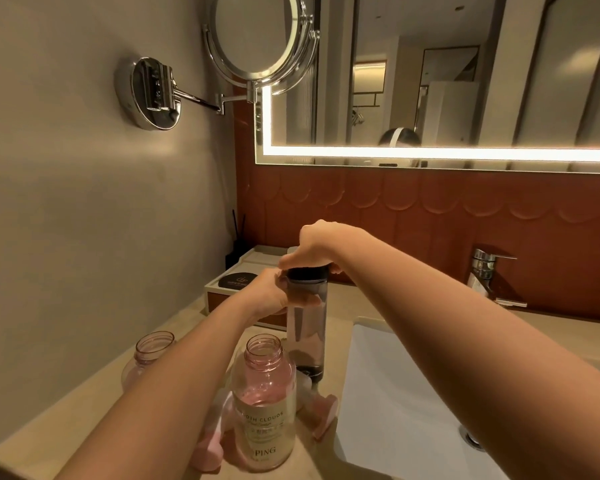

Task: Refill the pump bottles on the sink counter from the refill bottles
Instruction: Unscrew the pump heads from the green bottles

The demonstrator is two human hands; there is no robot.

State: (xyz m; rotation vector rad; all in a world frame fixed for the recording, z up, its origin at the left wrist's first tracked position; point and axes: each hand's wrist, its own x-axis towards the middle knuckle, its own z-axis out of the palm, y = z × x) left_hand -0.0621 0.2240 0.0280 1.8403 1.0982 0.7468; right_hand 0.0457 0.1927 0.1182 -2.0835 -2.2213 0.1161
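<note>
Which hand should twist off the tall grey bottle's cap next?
Right, probably. The right hand already sits on the dark cap, while the left hand grips the tall grey bottle below it.

Single head-worn wide-angle view, facing forward and slightly down over the sink counter point(174, 327), close above both forearms, lit wall mirror point(465, 98) across the top, white basin point(395, 410) lower right, edges bowed.

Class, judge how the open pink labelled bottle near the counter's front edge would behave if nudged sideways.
The pink labelled bottle is tall on a modest base, so it may tip rather than slide. Its cap is off, so the pink liquid inside would probably spill. It looks roughly half full, so likely neither very light nor heavy.
</note>
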